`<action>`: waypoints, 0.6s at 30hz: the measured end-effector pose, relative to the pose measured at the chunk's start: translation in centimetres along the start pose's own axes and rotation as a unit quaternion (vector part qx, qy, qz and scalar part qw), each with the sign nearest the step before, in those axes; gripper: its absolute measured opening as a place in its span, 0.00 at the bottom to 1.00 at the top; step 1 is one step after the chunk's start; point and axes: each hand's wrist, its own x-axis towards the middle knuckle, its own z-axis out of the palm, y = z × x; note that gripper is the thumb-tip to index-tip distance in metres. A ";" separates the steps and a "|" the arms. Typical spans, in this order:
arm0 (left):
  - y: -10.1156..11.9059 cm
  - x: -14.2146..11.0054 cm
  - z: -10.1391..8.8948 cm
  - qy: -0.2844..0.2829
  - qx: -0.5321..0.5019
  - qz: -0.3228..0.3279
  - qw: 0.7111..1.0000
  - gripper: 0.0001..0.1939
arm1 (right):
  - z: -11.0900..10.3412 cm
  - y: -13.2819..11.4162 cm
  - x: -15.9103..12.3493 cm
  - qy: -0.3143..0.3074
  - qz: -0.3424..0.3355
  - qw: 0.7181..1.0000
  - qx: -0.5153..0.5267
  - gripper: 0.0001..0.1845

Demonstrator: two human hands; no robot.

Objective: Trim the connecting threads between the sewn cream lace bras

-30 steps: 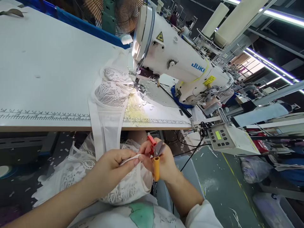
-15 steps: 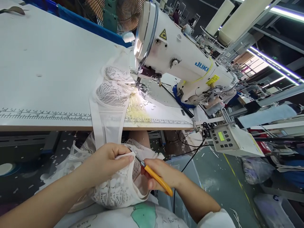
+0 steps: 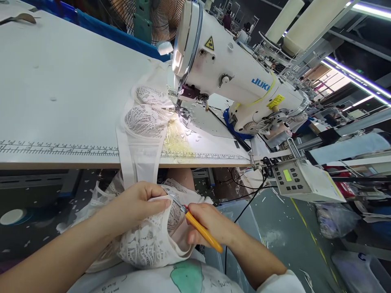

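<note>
A white lace bra (image 3: 146, 242) lies bunched over the lap. My left hand (image 3: 142, 203) pinches the bra's edge between thumb and fingers. In my right hand (image 3: 207, 224) is a pair of orange-handled scissors (image 3: 204, 232), gripped with the metal blades pointing up and left. Their tips reach the edge close to my left fingertips; whether the blades are parted I cannot tell. Another white lace bra (image 3: 145, 120) is spread on the table beside the needle of the sewing machine (image 3: 232, 69), its bands hanging over the front edge.
A printed ruler (image 3: 58, 149) runs along the front of the white table (image 3: 76, 81). Clear yellowish film (image 3: 177, 140) lies near the needle. A control box (image 3: 293, 177) hangs at the right, and a clear plastic bin (image 3: 241, 215) stands below. Behind the table are fans (image 3: 166, 20).
The scissors have shifted very slightly, with their blades still at the bra's edge. My left hand keeps its pinch, and the whole view has moved a little.
</note>
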 end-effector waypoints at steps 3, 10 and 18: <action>-0.1 0.0 0.0 -0.003 -0.016 0.009 1.000 0.20 | 0.1 -0.2 0.1 0.000 0.017 1.000 0.017 0.37; 0.2 -0.3 0.0 0.006 -0.010 0.007 1.000 0.19 | 1.5 0.4 0.4 0.042 0.034 0.996 0.074 0.30; 0.4 -1.5 -0.1 0.100 0.009 0.031 0.995 0.19 | 0.5 -1.7 -1.5 0.172 0.009 0.975 0.143 0.28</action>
